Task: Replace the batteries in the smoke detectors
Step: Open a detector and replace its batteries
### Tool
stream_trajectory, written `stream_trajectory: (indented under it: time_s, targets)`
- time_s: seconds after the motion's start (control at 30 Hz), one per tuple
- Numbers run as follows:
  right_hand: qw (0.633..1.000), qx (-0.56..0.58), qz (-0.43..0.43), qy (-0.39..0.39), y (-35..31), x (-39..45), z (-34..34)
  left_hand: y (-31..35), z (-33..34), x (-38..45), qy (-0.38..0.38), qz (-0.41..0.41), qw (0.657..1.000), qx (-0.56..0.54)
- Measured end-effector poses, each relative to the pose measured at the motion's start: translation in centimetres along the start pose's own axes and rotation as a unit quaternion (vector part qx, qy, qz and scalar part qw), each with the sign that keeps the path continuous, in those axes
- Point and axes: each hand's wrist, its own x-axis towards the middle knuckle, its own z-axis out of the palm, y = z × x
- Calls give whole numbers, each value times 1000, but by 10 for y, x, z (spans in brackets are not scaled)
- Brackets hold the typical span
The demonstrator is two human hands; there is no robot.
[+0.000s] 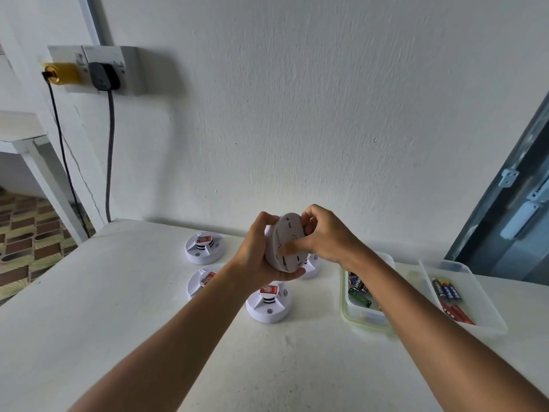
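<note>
- Five smoke detectors in all: one held smoke detector (287,242) lifted above the white table (118,292), and four resting on the tabletop
- Of the four, the far left detector (204,247) and the near left detector (202,283) sit one before the other; the near middle detector (268,303) lies under the hands; the far right detector (310,266) is mostly hidden behind the held one
- The resting ones are round and white, each with a red-and-white label and a dark ribbed centre
- The held unit is a white disc tilted on edge, its flat back facing the camera, marked with short dark slots
- Left hand (261,254) curls round the disc's left rim and cups it from beneath, fingers wrapped behind
- Right hand (323,236) grips the upper right edge with bent fingers, thumb pressed on the back plate
- Two clear plastic boxes on the right: the green-rimmed box (365,319) holds several mixed batteries (359,289), count unclear under the forearm; the far box (487,316) holds about six batteries (448,295), blue ones and red ones
- On the wall, two sockets (89,66), each with a plug and a cable hanging down
</note>
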Motion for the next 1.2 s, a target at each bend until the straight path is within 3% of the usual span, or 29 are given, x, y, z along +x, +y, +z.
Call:
stream_trajectory:
  time_s: [0.6, 0.77, 1.2]
  targets:
    - [998, 0, 35, -47, 3, 14, 32, 2, -26, -7, 71, -49, 996, 1]
    - [996, -62, 32, -58, -7, 20, 44, 4, -37, -2, 92, -43, 995, -22]
    - [995, -72, 36, -53, -4, 19, 48, -2, -46, 3, 66, -51, 996, -15]
